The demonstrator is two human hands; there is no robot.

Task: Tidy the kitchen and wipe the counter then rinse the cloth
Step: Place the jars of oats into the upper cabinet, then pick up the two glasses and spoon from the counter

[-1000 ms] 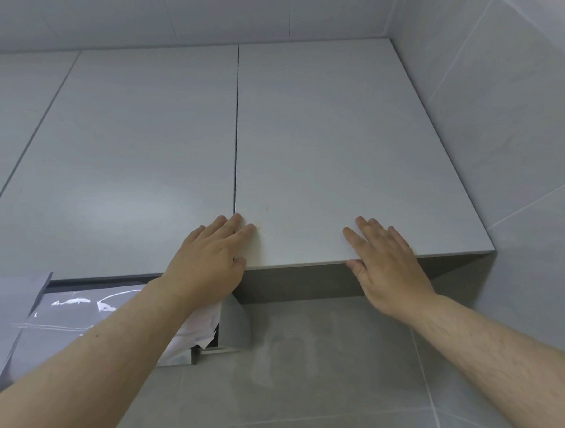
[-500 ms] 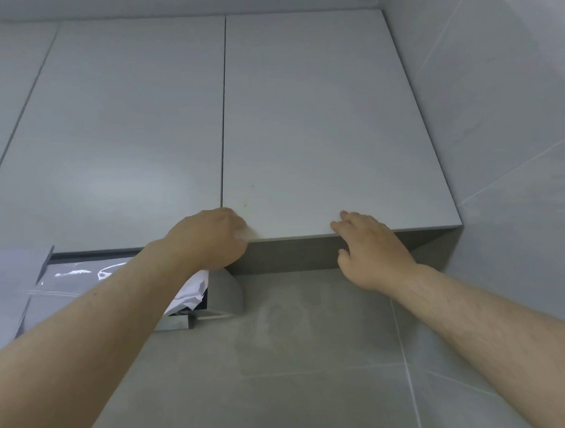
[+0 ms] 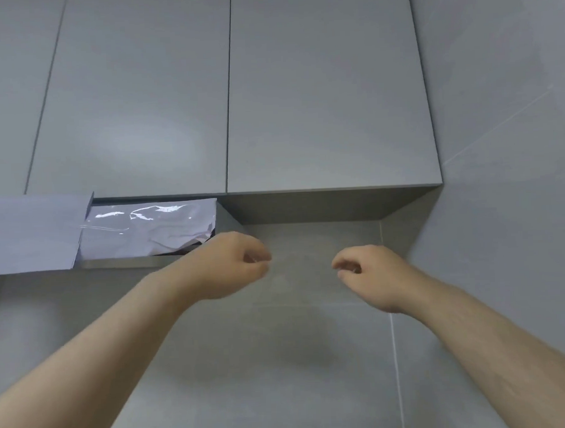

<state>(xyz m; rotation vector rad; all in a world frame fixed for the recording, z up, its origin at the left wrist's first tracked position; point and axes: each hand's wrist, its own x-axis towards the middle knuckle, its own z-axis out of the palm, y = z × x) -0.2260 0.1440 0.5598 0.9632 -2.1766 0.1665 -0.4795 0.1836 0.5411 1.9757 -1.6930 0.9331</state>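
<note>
Left hand (image 3: 231,264) and right hand (image 3: 371,273), both loosely curled and empty, hang below the closed grey wall-cabinet doors (image 3: 327,92), touching nothing.

A pale, flat grey is seen on the wall cabinet doors (image 3: 327,92), which are plain and unpatterned, with thin dark lines marking the gaps between them. A darker grey is shown on the cabinet underside (image 3: 323,205). The wall tiles (image 3: 313,358) are coloured a mid grey with faint cloudy mottling and are divided by thin, lighter grout lines. A glossy, crinkled plastic film (image 3: 149,227) of pale lilac-grey, streaked with white highlights, is seen at the left, beside a matt panel (image 3: 29,234) of the same pale lilac tone.
</note>
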